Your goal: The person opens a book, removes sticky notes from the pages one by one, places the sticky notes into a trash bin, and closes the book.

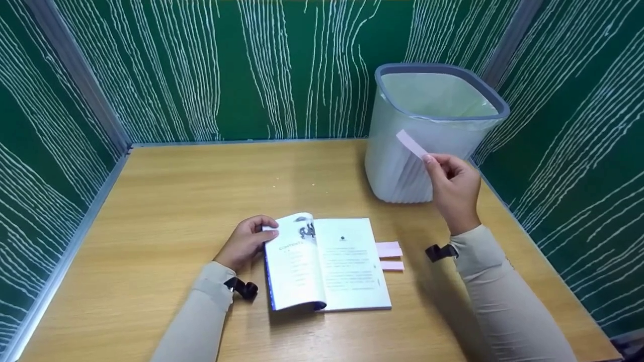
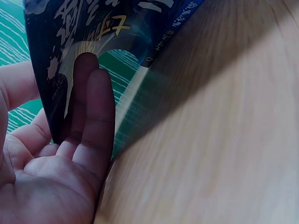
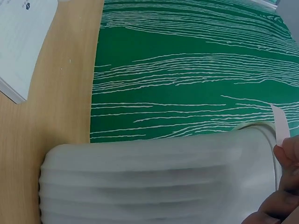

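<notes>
An open book (image 1: 347, 266) lies on the table, its left page and cover lifted. My left hand (image 1: 247, 242) holds that left side, thumb on the page and fingers behind the dark blue cover (image 2: 51, 56), as the left wrist view shows. Between thumb and fingers of my right hand (image 1: 457, 188) is a pale pink paper strip (image 1: 411, 145), raised in front of the bin (image 1: 402, 171). In the right wrist view the strip (image 3: 281, 123) stands beside the bin's rim. Two pink sticky tabs (image 1: 389, 249) jut from the book's right edge.
The whitish ribbed bin has a grey rim (image 1: 443, 68) and a pale liner, and stands at the table's back right. Tiny white specks (image 1: 313, 184) dot the wooden table (image 1: 191, 186). Green panels (image 1: 231, 75) with white wavy lines enclose the back and sides.
</notes>
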Tool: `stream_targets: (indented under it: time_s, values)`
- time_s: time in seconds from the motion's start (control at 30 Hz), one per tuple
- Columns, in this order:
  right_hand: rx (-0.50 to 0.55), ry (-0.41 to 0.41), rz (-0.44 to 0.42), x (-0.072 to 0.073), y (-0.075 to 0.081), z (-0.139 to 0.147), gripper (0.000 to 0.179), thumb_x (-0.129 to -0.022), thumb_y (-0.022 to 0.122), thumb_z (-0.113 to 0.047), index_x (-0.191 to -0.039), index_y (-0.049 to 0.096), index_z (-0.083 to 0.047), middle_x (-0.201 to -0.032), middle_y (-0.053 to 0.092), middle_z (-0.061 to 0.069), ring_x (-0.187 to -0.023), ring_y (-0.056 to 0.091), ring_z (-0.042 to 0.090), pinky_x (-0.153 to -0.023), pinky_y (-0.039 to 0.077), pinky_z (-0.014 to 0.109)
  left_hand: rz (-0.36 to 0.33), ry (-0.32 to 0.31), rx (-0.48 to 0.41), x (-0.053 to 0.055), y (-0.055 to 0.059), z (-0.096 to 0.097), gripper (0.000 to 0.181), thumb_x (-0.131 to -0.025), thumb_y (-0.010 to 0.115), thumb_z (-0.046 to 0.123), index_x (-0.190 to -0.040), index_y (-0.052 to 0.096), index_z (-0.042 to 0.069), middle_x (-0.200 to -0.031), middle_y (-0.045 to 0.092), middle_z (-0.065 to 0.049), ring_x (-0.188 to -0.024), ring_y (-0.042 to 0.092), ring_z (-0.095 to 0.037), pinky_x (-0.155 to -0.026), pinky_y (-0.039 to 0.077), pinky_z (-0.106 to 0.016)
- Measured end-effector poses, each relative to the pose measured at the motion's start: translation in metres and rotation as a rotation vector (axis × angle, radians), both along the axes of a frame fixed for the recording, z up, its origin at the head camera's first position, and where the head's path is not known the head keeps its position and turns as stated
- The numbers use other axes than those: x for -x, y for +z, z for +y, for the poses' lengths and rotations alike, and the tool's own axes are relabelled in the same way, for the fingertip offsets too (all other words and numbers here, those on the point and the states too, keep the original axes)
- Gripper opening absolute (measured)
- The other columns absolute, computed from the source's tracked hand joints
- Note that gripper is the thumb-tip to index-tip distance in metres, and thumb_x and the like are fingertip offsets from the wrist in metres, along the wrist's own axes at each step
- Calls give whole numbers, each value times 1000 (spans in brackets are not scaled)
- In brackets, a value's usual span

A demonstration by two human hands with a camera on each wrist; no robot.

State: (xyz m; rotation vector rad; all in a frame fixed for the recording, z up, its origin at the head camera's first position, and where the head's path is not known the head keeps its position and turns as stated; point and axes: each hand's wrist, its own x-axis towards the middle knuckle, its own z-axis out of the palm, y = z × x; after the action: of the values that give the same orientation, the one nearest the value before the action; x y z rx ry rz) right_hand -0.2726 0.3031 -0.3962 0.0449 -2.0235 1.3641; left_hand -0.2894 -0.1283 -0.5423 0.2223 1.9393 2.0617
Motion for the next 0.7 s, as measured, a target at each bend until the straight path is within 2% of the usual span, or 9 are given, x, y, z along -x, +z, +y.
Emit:
stream_targets:
  time_s: [0.37, 0.7]
  values:
    - [-23, -45, -56, 11, 19, 1, 34, -98, 67, -45, -116, 78, -18, -85, 59, 7, -76, 52, 20, -56, 46, 22, -11, -5, -34, -1, 1, 2, 25, -96, 70, 8, -118, 61, -2, -100, 63, -7, -80, 65, -15, -66, 56, -26]
    - [-11, -79, -82, 13, 41, -7, 37, -97, 66, -48, -118, 78, -20, -94, 65, 6, -81, 56, 20, -66, 52, 22, -3, 1, -1, -1, 1, 3, 24, -97, 70, 9, -118, 63, 0, -101, 63, -7, -74, 62, -14, -61, 53, -24]
